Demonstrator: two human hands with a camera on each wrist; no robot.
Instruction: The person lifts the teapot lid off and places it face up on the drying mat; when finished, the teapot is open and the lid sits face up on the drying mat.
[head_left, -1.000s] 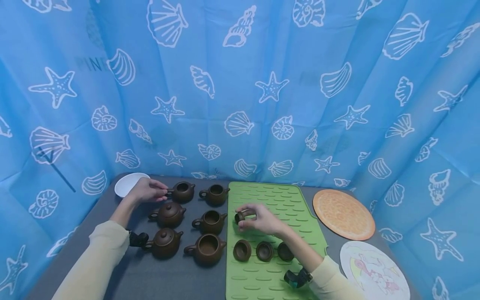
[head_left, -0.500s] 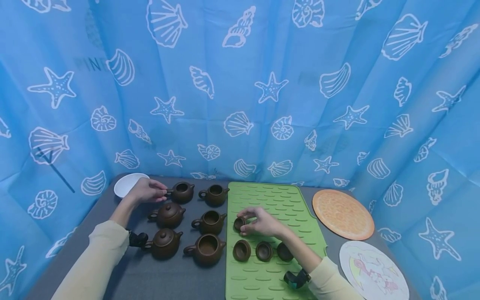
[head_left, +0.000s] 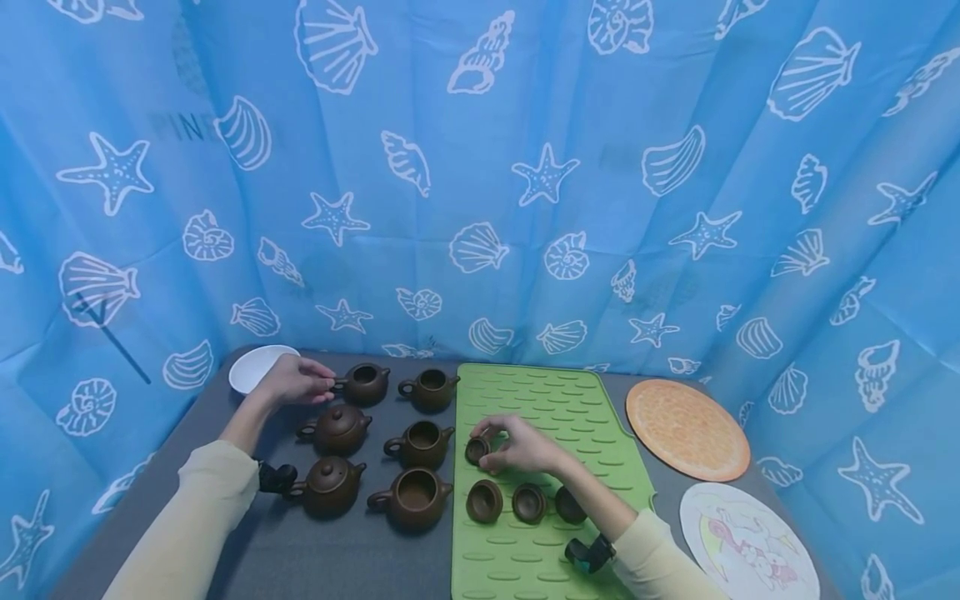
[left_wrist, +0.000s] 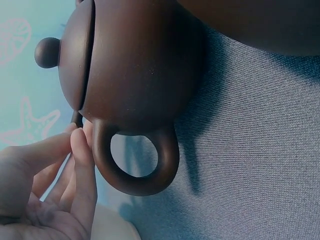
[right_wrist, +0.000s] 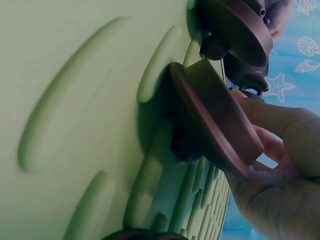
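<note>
On the grey table stand several brown clay teapots. My left hand [head_left: 324, 385] pinches the handle of the lidless back-left teapot [head_left: 365, 383]. A lidded teapot [left_wrist: 135, 65] fills the left wrist view, with my fingers [left_wrist: 75, 165] beside its looped handle. My right hand [head_left: 486, 446] pinches a small brown lid [head_left: 476, 451] and holds it on the green ribbed mat [head_left: 570, 408]. In the right wrist view the lid [right_wrist: 215, 115] stands knob-down against the mat [right_wrist: 75, 100], gripped by my fingers [right_wrist: 285, 135]. Three more lids [head_left: 528, 502] lie upturned in a row just in front.
A white dish [head_left: 255, 367] sits at the back left corner. An orange round mat [head_left: 686, 427] and a white pictured mat [head_left: 750, 542] lie to the right. Blue shell-print curtain [head_left: 480, 167] closes in the table on three sides.
My right hand has lowered the lid from above the mat down onto it, a little nearer to me. My left hand has stayed on the teapot handle.
</note>
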